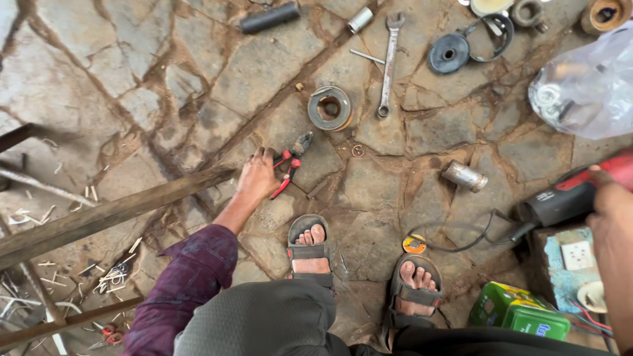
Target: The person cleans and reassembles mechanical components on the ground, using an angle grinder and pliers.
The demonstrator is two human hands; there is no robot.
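My left hand (256, 177) reaches down to the stone floor, fingers on the red handles of a pair of pliers (290, 165) that lies by the end of a long wooden plank (112, 212). Whether the fingers have closed on the handles I cannot tell. My right hand (610, 217) at the right edge grips a red and black power tool (572, 195), whose black cord (461, 238) loops over the floor. My two sandalled feet (310, 254) stand below.
A spanner (389, 62), a round metal coil ring (330, 107), a small metal cylinder (465, 176), a black disc (450, 53), a black tube (269, 18) and a clear plastic bag (587, 86) lie about. A green box (519, 315) and a socket block (570, 260) sit at right.
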